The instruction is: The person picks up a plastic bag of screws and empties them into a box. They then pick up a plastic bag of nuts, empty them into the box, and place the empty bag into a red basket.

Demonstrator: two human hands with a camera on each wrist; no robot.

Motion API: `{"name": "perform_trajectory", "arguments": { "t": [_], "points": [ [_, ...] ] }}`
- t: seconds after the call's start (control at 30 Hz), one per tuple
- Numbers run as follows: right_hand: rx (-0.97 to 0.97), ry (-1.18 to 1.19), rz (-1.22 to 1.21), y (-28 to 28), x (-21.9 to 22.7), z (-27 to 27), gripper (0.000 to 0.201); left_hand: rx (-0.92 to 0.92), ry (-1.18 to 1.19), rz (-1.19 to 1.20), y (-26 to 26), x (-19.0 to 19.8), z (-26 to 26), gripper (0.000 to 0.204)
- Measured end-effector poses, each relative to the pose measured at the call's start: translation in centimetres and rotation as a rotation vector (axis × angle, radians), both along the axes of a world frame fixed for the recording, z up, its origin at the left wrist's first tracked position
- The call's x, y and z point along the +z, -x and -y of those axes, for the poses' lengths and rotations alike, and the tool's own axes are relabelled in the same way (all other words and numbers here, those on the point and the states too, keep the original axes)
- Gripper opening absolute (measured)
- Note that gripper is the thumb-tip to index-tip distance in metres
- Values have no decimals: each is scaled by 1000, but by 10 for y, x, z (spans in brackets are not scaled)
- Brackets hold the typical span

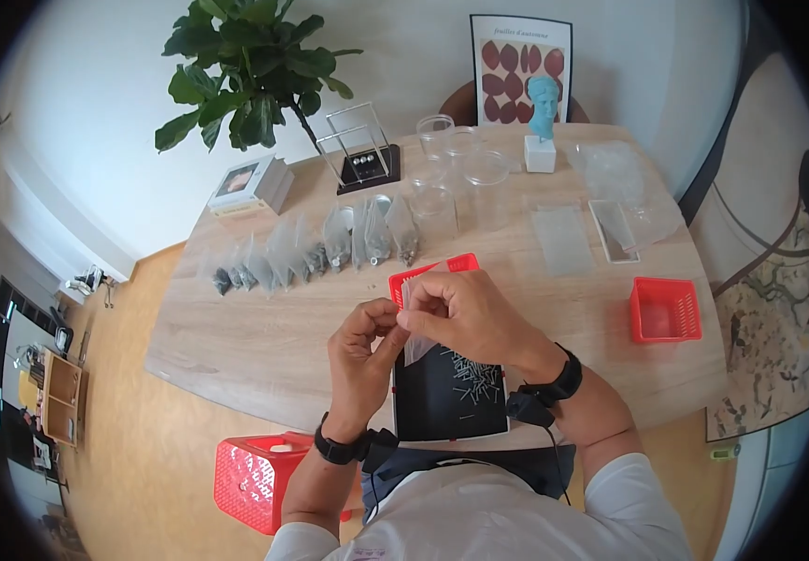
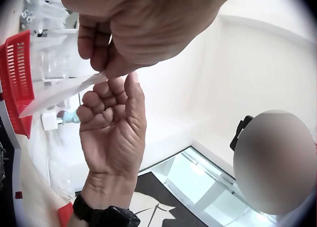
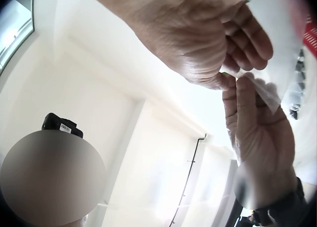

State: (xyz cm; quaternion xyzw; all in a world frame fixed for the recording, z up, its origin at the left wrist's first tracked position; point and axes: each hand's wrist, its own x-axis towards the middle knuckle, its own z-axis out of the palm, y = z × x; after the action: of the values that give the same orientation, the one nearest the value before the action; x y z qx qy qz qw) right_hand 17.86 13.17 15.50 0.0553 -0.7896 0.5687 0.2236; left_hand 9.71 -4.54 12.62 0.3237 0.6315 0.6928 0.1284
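Observation:
Both hands meet over the near middle of the table. The left hand (image 1: 359,360) and the right hand (image 1: 470,313) each pinch the upper edge of a clear plastic bag (image 1: 416,348), fingertips close together. In the left wrist view the bag (image 2: 54,95) hangs from the pinching fingers as a thin translucent sheet; whether anything is in it cannot be seen. Below the hands lies a black tray (image 1: 423,402) with many loose screws (image 1: 475,376) on its right part. A red basket (image 1: 460,264) stands just behind the tray, partly hidden by the hands.
Several filled clear bags (image 1: 283,260) stand in a row at the back left. Behind are clear round containers (image 1: 486,168), a pendulum toy (image 1: 367,170), books (image 1: 250,184) and a blue bust (image 1: 543,107). Flat bags (image 1: 563,241) and another red basket (image 1: 666,310) are at the right.

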Motion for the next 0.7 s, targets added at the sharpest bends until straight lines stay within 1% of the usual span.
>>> {"name": "perform_trajectory", "arguments": {
  "t": [0.03,0.07,0.1,0.13,0.27,0.43,0.47,0.5,0.53,0.6,0.7],
  "points": [
    [-24,38,-19,0,-1,1,14,4,0,6,-1,0,0,25],
    [-21,37,-15,1,-2,1,14,9,22,-56,-2,0,0,29],
    [-16,18,14,1,-3,0,15,14,44,-119,-3,0,0,33],
    [-11,-1,42,1,-4,0,15,17,43,-116,-3,0,0,33],
    [6,-30,38,1,-4,-2,14,52,111,-206,-7,1,1,40],
    [92,120,103,3,-9,-3,16,57,143,-246,-7,2,0,44],
    [93,119,102,2,-7,-4,16,15,55,-156,-4,-2,0,45],
    [138,165,119,1,-3,-5,17,-28,-33,-66,-2,-4,0,46],
    [184,211,137,0,-1,-5,18,-25,-34,-66,-1,-3,-1,46],
    [226,225,136,2,-6,-7,19,-119,-157,188,1,0,-1,47],
    [296,272,141,3,-7,-8,20,-136,-184,241,3,0,0,46]
  ]
}}
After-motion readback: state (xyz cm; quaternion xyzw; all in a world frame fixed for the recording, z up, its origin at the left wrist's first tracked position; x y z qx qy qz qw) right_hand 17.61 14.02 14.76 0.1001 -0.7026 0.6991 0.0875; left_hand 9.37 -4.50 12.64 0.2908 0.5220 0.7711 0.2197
